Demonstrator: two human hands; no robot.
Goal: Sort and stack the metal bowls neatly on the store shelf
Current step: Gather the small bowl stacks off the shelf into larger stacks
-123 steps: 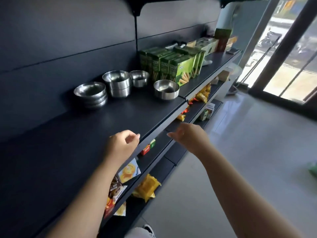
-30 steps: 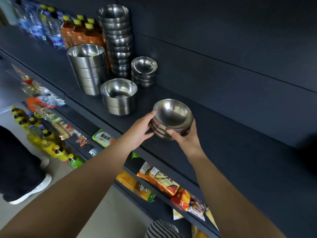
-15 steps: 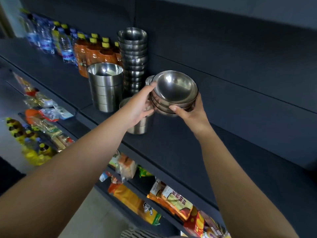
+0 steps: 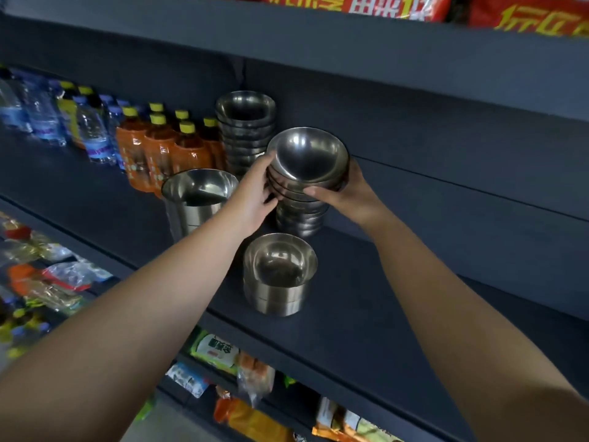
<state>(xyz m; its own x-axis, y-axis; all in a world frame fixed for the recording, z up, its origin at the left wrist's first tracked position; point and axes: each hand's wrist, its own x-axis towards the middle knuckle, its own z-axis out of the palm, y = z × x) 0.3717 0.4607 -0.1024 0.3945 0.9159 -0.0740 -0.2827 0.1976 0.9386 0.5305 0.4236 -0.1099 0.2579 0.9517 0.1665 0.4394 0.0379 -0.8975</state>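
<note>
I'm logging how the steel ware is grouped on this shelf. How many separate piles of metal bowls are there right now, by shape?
Rounded-bowl stacks: 2, the tall one at the back and the one under both hands.
Straight-sided stacks: 2, the tall one on the left and the short one in front.
Total: 4 stacks.

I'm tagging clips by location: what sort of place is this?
Likely a small shop: dark shelving stocked with bottled drinks, packaged snacks below, and stacks of metal bowls for sale.
</note>
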